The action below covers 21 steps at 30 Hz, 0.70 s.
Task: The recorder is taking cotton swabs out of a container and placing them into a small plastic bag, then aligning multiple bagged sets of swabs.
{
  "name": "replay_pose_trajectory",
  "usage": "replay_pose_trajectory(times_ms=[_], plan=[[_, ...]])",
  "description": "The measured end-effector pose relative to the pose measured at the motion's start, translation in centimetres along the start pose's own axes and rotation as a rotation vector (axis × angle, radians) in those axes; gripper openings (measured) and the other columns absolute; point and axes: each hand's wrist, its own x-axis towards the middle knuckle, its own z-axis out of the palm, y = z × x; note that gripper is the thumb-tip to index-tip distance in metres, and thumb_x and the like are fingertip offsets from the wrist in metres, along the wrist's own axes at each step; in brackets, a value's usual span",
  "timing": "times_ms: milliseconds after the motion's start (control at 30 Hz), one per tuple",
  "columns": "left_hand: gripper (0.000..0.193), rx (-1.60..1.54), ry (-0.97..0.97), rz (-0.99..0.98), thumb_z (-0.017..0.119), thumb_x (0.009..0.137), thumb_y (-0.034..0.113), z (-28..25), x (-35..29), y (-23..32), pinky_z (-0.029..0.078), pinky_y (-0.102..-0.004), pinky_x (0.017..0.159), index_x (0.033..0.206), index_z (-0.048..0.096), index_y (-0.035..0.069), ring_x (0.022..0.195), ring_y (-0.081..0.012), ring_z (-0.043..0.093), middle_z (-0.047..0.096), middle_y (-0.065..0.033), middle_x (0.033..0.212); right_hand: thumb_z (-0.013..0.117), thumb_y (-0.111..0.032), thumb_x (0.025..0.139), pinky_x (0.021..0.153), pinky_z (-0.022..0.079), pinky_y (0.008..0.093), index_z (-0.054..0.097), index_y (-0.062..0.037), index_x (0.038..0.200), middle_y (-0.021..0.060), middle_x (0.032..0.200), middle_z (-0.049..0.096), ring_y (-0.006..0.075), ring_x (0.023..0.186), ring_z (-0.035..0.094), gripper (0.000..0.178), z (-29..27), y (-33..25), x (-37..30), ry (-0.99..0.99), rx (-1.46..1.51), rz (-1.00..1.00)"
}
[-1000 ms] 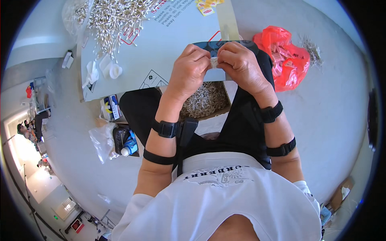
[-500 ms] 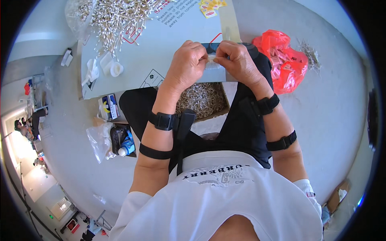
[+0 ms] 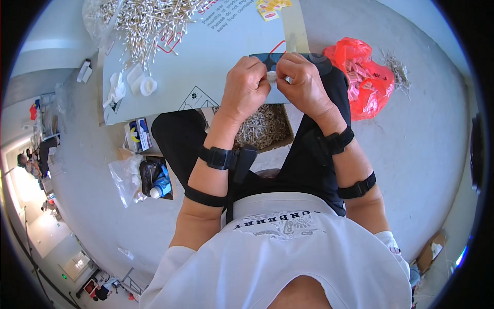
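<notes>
Both hands are close together over the near edge of the board-topped table. My left hand [image 3: 246,85] is closed in a pinch. Facing it, my right hand [image 3: 302,82] pinches too. A small whitish, partly clear thing [image 3: 271,77] is held between their fingertips; the fingers hide most of it, so its kind is not plain. Just beyond the fingers lies a dark flat sheet [image 3: 268,61] at the table edge. Below my hands, an open carton [image 3: 289,129] filled with cotton swabs [image 3: 262,126] sits between my knees.
Loose cotton swabs [image 3: 146,23] are heaped at the table's far left, beside a clear bag [image 3: 95,20]. Nearer are a small white round tub [image 3: 148,86] and crumpled white plastic [image 3: 117,88]. Yellow packets [image 3: 268,10] lie far off. A red bag [image 3: 368,98] stands right on the floor.
My left hand and forearm have shifted slightly right and nearer to me, and its fingers are curled more. The clear part hanging below the fingertips shows less now.
</notes>
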Motion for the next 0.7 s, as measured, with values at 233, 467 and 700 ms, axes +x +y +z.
replay_pose_trajectory(times_ms=[233, 467, 700], plan=[[0.018, -0.086, -0.041, 0.141, 0.068, 0.064, -0.01, -0.8, -0.3, -0.8, 0.049, -0.0343, 0.064, 0.072, 0.055, 0.0, 0.075, -0.026, 0.06, 0.06, -0.0087, 0.079, 0.066, 0.003, 0.07, 0.067, 0.047, 0.0423, 0.048, -0.0009, 0.073, 0.0133, 0.074, 0.054, 0.0355, 0.078, 0.056, 0.019, -1.2, 0.5, 0.0, -0.106, 0.028, -0.082], [0.022, -0.145, 0.01, 0.002, 0.073, 0.067, -0.009, -0.2, -0.9, -1.2, 0.049, -0.0295, 0.059, 0.073, 0.055, 0.001, 0.067, -0.0212, 0.061, 0.06, -0.008, 0.078, 0.07, 0.003, 0.074, 0.063, 0.045, 0.0352, 0.049, -0.0001, 0.076, 0.011, 0.075, 0.053, 0.0285, 0.071, 0.054, 0.021, -0.6, 0.7, -0.5, -0.047, 0.098, 0.032], [0.018, -0.226, 0.013, -0.068, 0.072, 0.07, -0.01, -0.6, -0.9, -0.8, 0.049, -0.029, 0.06, 0.078, 0.059, 0.001, 0.068, -0.0184, 0.061, 0.061, -0.0071, 0.075, 0.066, 0.001, 0.081, 0.067, 0.049, 0.0346, 0.062, -0.0002, 0.089, 0.0127, 0.077, 0.058, 0.0305, 0.075, 0.06, 0.01, -0.7, 0.8, -0.8, -0.055, 0.183, 0.068]])
